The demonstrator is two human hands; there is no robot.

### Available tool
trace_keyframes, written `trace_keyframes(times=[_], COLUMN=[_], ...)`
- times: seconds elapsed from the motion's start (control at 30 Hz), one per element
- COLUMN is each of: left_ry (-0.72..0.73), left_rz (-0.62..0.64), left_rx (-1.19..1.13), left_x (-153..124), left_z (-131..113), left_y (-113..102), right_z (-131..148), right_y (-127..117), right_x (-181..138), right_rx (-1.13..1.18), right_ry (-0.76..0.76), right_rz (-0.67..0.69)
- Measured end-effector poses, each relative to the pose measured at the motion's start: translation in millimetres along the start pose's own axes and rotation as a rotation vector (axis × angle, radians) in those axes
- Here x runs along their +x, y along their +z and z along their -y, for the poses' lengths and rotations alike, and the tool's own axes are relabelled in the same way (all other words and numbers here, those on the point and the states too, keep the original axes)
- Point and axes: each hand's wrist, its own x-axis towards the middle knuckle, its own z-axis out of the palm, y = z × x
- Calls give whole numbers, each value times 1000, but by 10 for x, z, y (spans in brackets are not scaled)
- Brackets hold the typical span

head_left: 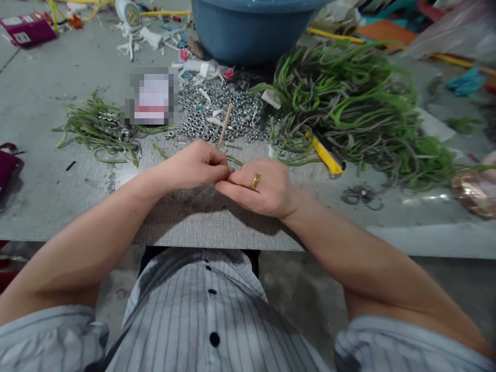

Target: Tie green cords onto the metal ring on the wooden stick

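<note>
My left hand (197, 165) and my right hand (258, 187) meet above the table's near side, fingers closed in a pinch, fingertips touching. A green cord (234, 160) shows just beyond the fingertips and seems to run into both pinches; the fingers hide the part between. Right behind them lies a spread of small silvery metal rings (236, 124), with a thin wooden stick (226, 124) leaning up among them. To the left is a small bundle of green cords (95, 129) with metal pieces on it. A large heap of green and grey cords (344, 103) lies to the right.
A blue basin (256, 31) stands at the back. A yellow-handled cutter (327, 154) lies beside the cord heap. A blurred-out rectangular item (153, 98), a tape roll (127, 13), white scraps (151, 37) and a purple packet (29, 29) are also on the table. Coppery coil (475, 194) at far right.
</note>
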Motion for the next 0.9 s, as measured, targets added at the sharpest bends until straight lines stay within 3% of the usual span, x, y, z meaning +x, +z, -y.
trace_keyframes(times=[0.13,0.37,0.47,0.57,0.7,0.9], left_ry=[-19,45,59,76,95,151], left_rz=[-31,-30,63,236,459,475], left_rx=[-48,-46,-64,-142,-201,-40], left_x=[-46,-95,-97,-94,-84,-74], left_z=[36,79,58,34,0,-16], left_y=[-71,-117,-135,-151,-143,-128], right_z=[-75,-271,-266,-242,-246,-202], right_y=[3,-27,-6,14,9,-33], right_x=[-48,-92,-71,-45,-25,15], right_rx=[-31,244,479,690,882,987], right_ry=[-15,374,463,527,572,529], right_rz=[-135,-148,-211,-277,-249,-151])
